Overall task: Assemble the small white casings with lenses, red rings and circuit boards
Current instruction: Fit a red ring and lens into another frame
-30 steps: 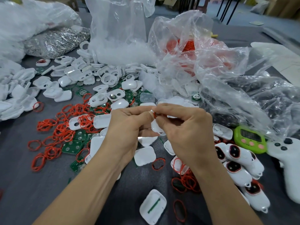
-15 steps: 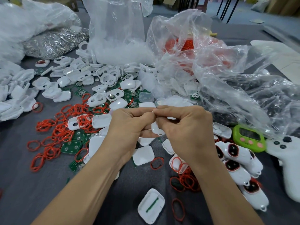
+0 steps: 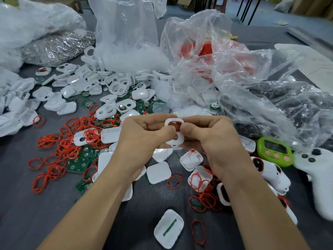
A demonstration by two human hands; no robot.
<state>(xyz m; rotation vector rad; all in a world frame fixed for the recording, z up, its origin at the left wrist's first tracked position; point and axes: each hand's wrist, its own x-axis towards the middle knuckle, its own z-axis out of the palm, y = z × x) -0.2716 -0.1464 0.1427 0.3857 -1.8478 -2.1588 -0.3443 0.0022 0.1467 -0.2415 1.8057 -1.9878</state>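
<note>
Both forearms reach forward, converging at centre. The left hand [image 3: 144, 134] and right hand [image 3: 210, 136] meet thumb to thumb, fingers curled, pinching 1 casing [image 3: 174, 131] between them.

Bright, even overhead light; soft shadows. Glare on crumpled clear plastic bags [image 3: 225, 69]. Wide-angle bending at edges; slight blur throughout.
</note>
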